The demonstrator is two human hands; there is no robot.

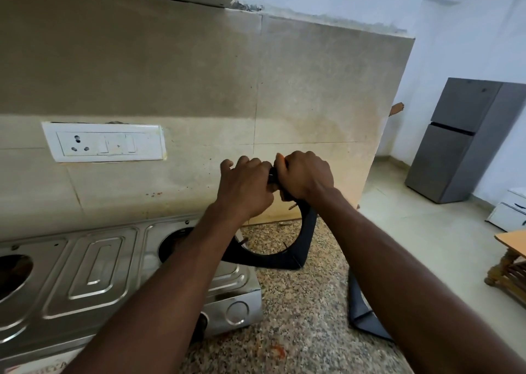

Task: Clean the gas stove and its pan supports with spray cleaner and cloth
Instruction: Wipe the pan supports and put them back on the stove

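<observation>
Both hands grip the upper edge of a black pan support and hold it on edge in front of the tiled wall. The left hand has its fingers curled over the top of the frame with the knuckles facing the camera. The right hand is clenched on the frame just beside the left, and the two nearly touch. A small orange bit pokes out above the right hand's fingers, but what it is cannot be told.

The pan support is a square frame with a round opening. It hangs below the hands, over the right end of the stove and the speckled stone counter. Its lower right corner is down by the counter, though whether it touches is unclear, and its left side is hidden behind the left forearm.

The stove is bare steel and sits against the wall. It shows two open burner holes — one near the pan support and one at the far left — and a round knob on its front. A second pan support lies on the counter to the right, partly covered by the right forearm.

A white switch plate is set in the wall above the stove. Past the end of the wall stand a grey fridge and the corner of a wooden table.
</observation>
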